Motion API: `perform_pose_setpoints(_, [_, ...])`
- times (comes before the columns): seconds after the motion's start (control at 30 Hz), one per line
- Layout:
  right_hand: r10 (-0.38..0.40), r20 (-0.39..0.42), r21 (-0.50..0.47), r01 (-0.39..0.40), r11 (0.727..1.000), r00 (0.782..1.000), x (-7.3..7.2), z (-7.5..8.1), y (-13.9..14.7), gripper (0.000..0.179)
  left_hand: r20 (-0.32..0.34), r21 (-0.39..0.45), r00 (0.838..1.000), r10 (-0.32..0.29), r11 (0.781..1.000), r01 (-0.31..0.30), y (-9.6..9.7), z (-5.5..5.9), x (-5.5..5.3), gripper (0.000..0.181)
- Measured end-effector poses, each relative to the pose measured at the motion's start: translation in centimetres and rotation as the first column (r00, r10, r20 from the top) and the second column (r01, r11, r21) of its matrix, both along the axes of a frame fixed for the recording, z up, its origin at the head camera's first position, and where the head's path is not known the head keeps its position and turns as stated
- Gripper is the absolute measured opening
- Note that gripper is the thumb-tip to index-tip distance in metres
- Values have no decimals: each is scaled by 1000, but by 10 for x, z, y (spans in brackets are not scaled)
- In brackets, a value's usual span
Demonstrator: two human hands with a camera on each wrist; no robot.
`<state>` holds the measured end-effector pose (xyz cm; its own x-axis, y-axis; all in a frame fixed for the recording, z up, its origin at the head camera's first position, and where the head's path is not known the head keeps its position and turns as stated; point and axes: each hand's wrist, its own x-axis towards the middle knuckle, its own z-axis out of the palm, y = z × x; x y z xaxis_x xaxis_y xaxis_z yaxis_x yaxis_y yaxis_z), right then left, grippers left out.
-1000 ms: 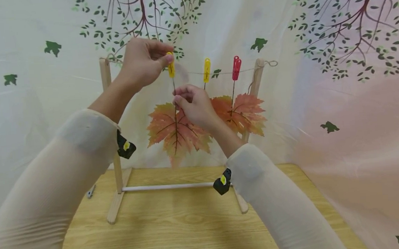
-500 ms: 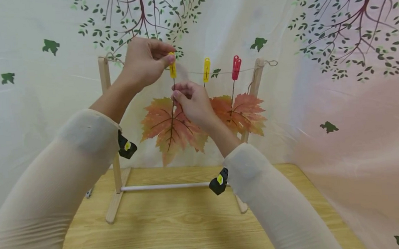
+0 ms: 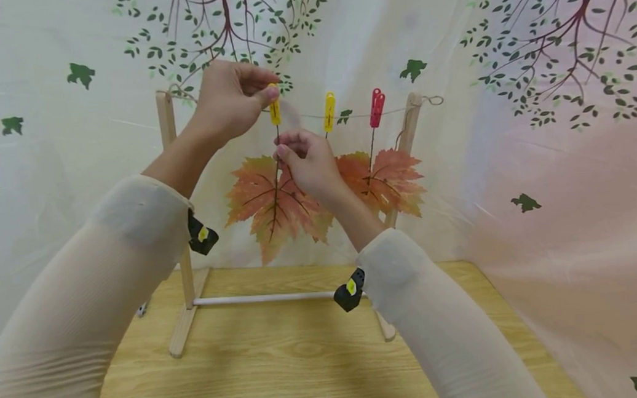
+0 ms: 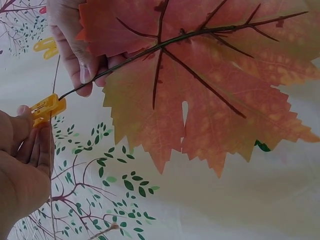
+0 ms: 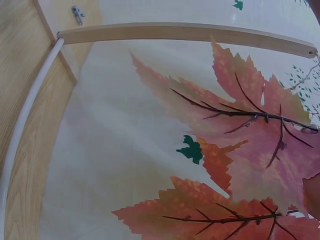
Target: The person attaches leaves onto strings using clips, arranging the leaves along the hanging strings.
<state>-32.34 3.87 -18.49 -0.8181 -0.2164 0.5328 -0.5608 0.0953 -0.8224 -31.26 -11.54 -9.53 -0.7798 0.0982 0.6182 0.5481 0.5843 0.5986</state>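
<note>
At the string (image 3: 313, 117), the left grip (image 3: 225, 104) pinches a yellow peg (image 3: 275, 112); below, the right grip (image 3: 315, 165) pinches the stem (image 4: 67, 94) of a leaf (image 3: 265, 199) hanging under the peg. Should the peg catch too little stem, the leaf could slip free.

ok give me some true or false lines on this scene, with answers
1. The left hand pinches a yellow plastic clothespin. True.
2. The right hand holds the thin dark stem of a reddish-orange jagged leaf. True.
3. Every clothespin is yellow. False: the rightmost in the head view is a red plastic clothespin.
4. A pale wooden stand stands on the wood-grain table. True.
5. That leaf lies on the table. False: it is held above it.
</note>
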Motion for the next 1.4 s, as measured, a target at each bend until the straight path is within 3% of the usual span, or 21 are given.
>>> perform_pose_setpoints(0.37, [31,21,-37,-30,999,999,1,1,1,14,1,-60,1000,-7,998,7,-1,-1,1,32])
perform_pose_setpoints(0.67, [39,23,-27,-38,999,999,0,-2,4,15,-13,-90,999,-51,995,49,-4,-1,-1,39])
perform_pose_setpoints(1.03, [42,47,-8,-42,999,998,1,-2,3,14,-67,-152,997,-40,988,30,-7,-2,0,34])
perform_pose_setpoints(1.4, [18,62,26,-20,999,998,4,-1,9,16,-59,-159,996,-63,986,53,-9,-2,3,32])
